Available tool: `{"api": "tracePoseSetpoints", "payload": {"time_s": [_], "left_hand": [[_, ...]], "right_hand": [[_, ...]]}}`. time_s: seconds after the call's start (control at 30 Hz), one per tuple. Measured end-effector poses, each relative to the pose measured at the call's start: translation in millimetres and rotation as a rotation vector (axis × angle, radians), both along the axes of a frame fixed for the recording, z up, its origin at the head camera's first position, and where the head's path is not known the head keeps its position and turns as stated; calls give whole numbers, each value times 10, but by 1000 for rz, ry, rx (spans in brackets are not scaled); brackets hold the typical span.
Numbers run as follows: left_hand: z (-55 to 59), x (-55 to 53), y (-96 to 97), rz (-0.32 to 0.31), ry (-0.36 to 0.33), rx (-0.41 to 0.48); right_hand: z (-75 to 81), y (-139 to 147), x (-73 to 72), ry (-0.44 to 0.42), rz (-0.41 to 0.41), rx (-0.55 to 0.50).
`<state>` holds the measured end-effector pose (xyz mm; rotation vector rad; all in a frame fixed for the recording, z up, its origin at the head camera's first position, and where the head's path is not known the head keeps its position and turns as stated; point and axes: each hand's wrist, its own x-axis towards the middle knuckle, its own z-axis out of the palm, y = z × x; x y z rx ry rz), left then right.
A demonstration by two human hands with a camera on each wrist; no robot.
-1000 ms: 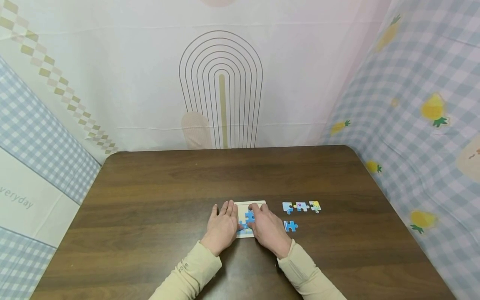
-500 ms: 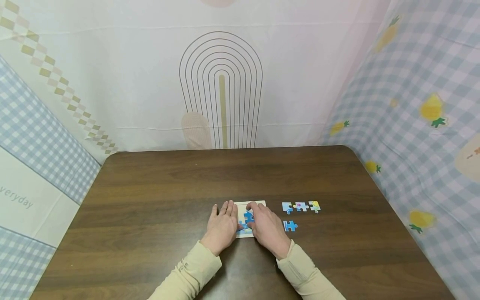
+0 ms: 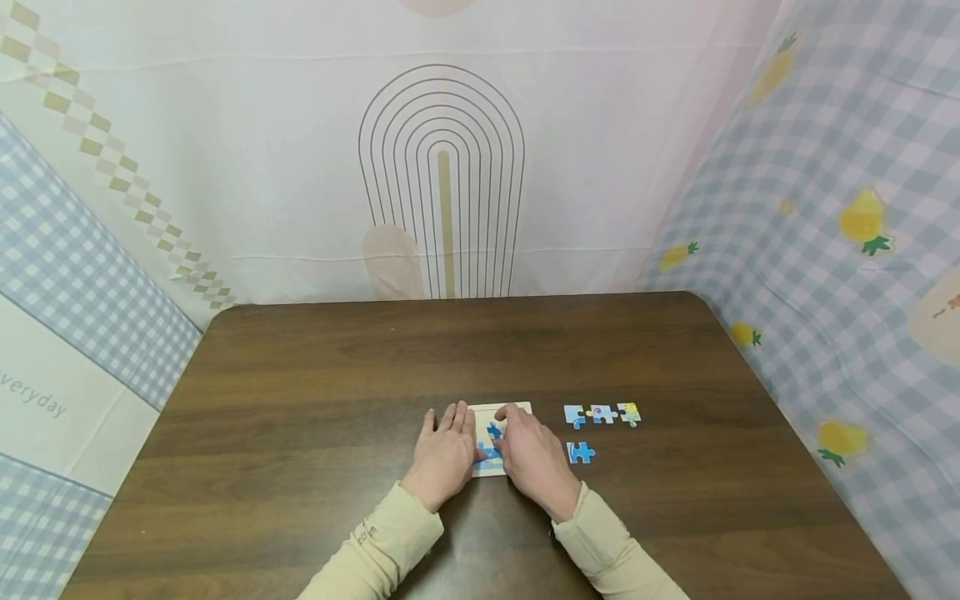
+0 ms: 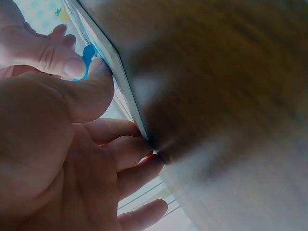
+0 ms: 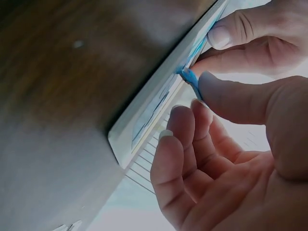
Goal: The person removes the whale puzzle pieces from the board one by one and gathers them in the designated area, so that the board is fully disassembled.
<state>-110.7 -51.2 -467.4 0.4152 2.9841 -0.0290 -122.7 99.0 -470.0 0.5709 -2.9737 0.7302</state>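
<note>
A shallow jigsaw tray [image 3: 521, 406] with a pale rim lies on the table, blue puzzle pieces laid in its near part. My left hand [image 3: 441, 457] lies along its left side, fingers straight at the edge and thumb [image 4: 98, 94] over the tray. Over the tray, my right hand [image 3: 538, 458] pinches a blue puzzle piece [image 5: 191, 81] that stands tilted, one end close to the tray's surface. Part of this piece is hidden behind the right thumb [image 5: 236, 96]. The right hand covers much of the tray's right half in the head view.
To the right of the tray, three loose puzzle pieces lie in a row, the middle one [image 3: 602, 414] with a purple mark. A blue puzzle piece [image 3: 581, 452] lies nearer, below them. The brown table [image 3: 337, 367] meets patterned cloth at its back and sides.
The blue puzzle piece in my right hand has tipped from lying nearly flat to a steeper tilt. My left hand and the loose pieces on the right stay as they were.
</note>
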Motion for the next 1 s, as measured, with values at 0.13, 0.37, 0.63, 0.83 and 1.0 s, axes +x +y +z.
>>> {"api": "tracePoseSetpoints", "payload": {"time_s": [0.13,0.37,0.63,0.83,1.0], "left_hand": [[-2,5,-3,-4,4,-2],[-5,18,-4,-13,17,-7],[1,7,4,8,-23,0],[6,-3,5,16,-48,15],[12,-3,4,14,-52,16]], "right_hand": [[14,10,30,25,-10,-33],[46,75,117,47,-30,-119],[160,373,138,-36,-80,-159],[349,771,102,-142,-212,-180],[410,1144,63,-200,-251,-158]]}}
